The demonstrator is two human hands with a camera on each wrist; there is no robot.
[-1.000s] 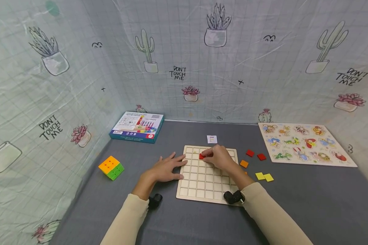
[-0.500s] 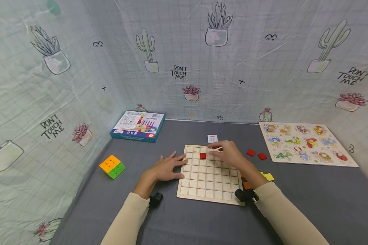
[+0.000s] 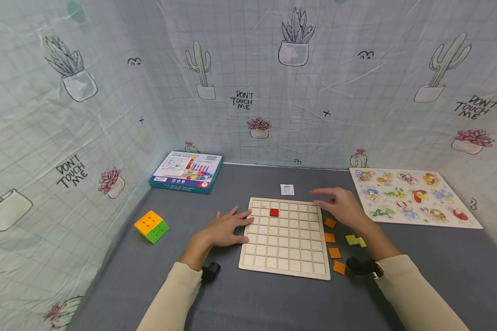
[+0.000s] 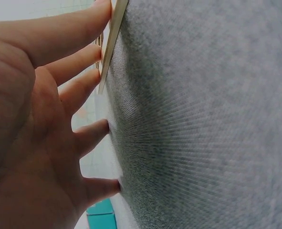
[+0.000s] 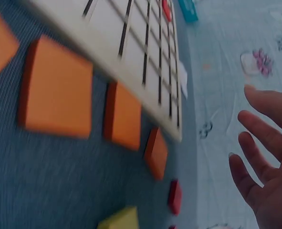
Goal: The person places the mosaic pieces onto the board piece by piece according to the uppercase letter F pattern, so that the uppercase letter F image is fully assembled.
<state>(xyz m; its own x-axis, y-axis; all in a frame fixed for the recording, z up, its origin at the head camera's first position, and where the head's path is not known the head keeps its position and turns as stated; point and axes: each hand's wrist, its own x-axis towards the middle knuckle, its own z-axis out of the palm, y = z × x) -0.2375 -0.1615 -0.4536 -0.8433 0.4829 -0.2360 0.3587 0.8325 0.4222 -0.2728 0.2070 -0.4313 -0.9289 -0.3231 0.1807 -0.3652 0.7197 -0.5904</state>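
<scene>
A square wooden grid board [image 3: 283, 239] lies on the grey cloth, one red tile [image 3: 274, 213] sitting in a cell of its upper rows. My left hand [image 3: 225, 230] rests at the board's left edge, fingers spread; in the left wrist view its thumb and two fingers touch the edge while two others touch the cloth. Past the board's upper right corner, my right hand [image 3: 343, 208] hovers with nothing in its fingers. Several orange tiles [image 3: 334, 253] lie along the board's right side, with two yellow tiles [image 3: 351, 240] farther right. The right wrist view shows a loose red tile [image 5: 175, 196], hidden by my hand in the head view.
A small printed card [image 3: 287, 189] lies behind the board. The insect puzzle board [image 3: 418, 197] is at the back right, a boxed toy set [image 3: 186, 171] at the back left. A puzzle cube [image 3: 151, 226] stands at left. Patterned cloth walls surround the table.
My right hand has let go of the red tile in its cell and moved right, off the board. The left hand stays at the left edge.
</scene>
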